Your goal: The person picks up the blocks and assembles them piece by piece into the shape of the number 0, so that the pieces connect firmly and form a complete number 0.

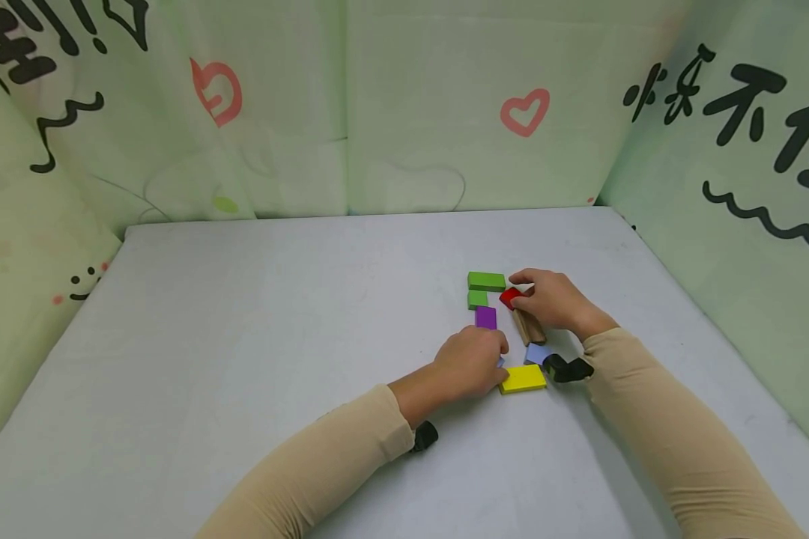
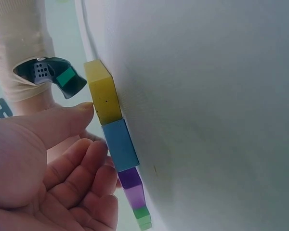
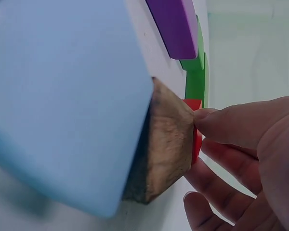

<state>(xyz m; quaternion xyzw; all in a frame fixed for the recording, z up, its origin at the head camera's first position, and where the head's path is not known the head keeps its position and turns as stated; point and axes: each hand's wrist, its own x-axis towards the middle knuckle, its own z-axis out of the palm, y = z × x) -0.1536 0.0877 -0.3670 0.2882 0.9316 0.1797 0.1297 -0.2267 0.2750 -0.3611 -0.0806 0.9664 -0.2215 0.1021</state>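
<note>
My right hand (image 1: pixel 558 301) pinches a small red block (image 1: pixel 509 298) between thumb and fingers. In the right wrist view the red block (image 3: pixel 197 137) sits past the end of a brown block (image 3: pixel 171 139). My left hand (image 1: pixel 470 362) lies along the near left of the block ring. Its thumb touches a yellow block (image 2: pixel 105 96), and its loosely bent fingers rest beside a blue block (image 2: pixel 120 145), mostly hidden in the head view. Beyond them a purple block (image 1: pixel 485 317) leads to a small green block (image 1: pixel 477 299) and a longer green block (image 1: pixel 487 281).
A light blue block (image 1: pixel 536 354) lies between the brown and yellow blocks on the right side. The white table (image 1: pixel 243 337) extends widely to the left. Pale green printed curtains (image 1: pixel 411 112) stand at the back and sides. Each wrist carries a black camera (image 1: pixel 568 368).
</note>
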